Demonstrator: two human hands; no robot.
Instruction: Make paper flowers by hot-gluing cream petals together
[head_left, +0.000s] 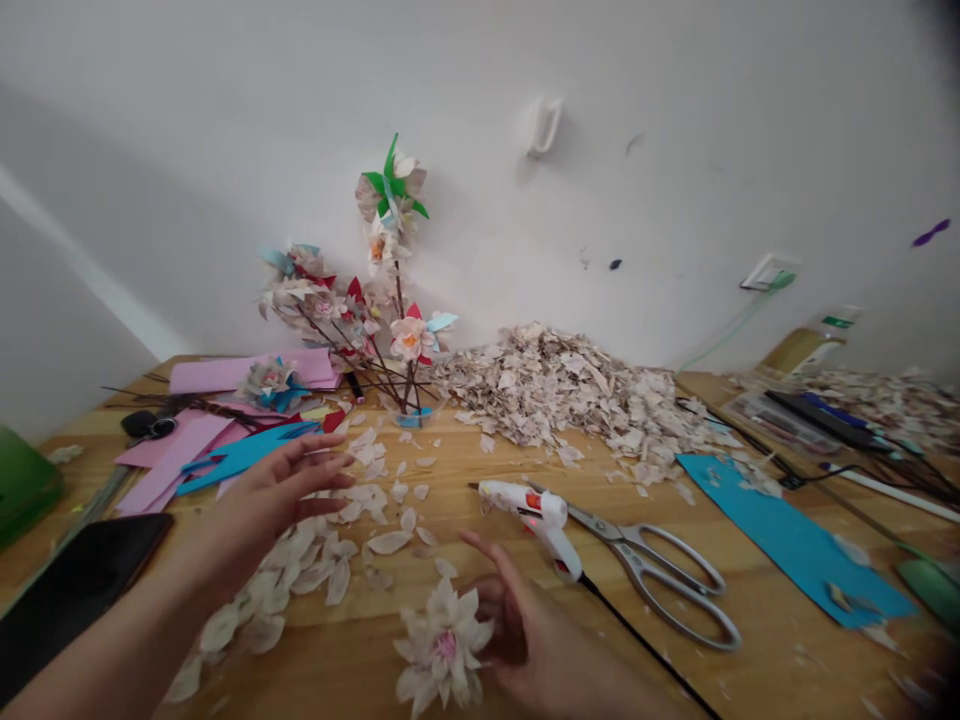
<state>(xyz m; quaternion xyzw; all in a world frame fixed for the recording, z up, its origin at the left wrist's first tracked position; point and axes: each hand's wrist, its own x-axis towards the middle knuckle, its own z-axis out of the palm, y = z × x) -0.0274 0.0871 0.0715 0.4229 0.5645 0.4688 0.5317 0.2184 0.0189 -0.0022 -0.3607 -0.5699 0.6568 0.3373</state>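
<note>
While right hand [525,630] touches it, paper flower [442,650] lies.

My right hand [525,630] touches a paper flower [444,650] on the table [360,650]. My left hand [281,490] hovers open over loose petals [315,560]; a glue gun [536,520] lies near.

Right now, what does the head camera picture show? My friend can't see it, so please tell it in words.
A person's right hand touches a pale paper flower on a wooden table, while the left hand hovers open over loose petals. A white glue gun, scissors, a scrap heap and a paper bouquet lie beyond.
</note>
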